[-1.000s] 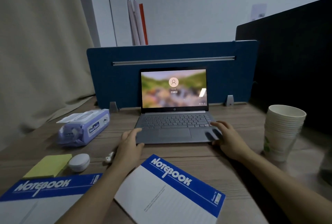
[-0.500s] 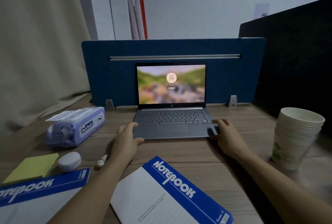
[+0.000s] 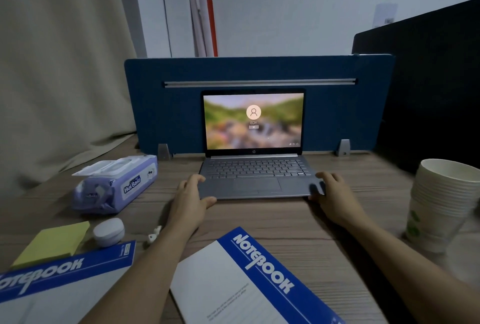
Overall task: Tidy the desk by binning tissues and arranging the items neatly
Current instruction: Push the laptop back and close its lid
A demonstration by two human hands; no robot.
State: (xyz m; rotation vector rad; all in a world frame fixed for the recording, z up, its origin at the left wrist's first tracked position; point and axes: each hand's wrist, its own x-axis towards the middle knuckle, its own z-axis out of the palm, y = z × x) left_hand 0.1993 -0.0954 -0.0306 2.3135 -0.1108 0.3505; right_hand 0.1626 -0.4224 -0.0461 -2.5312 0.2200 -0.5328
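Near table [image 3: 280, 222] edge: notebook [image 3: 233, 287] lying askew, not yet sorted. Mid: left hand [image 3: 191, 200] and right hand [image 3: 330, 196], each grip clamped on a front corner of the laptop [image 3: 253, 175], likely to square it. Laptop open, centred, close before the blue divider [image 3: 337, 105].

I am looking at an office workstation. A blue fabric divider panel [image 3: 337, 105] stands clamped along the far edge of the wood-grain surface [image 3: 259, 220], and a black partition [image 3: 428, 90] closes off the right edge. An open laptop [image 3: 253, 175] sits against the divider, its screen on a login page. A notebook [image 3: 249, 279] lies at the near edge and a second notebook [image 3: 52, 279] and yellow sticky notes [image 3: 52, 243] at the near left corner. A stack of paper cups [image 3: 439, 201] stands by the right edge.
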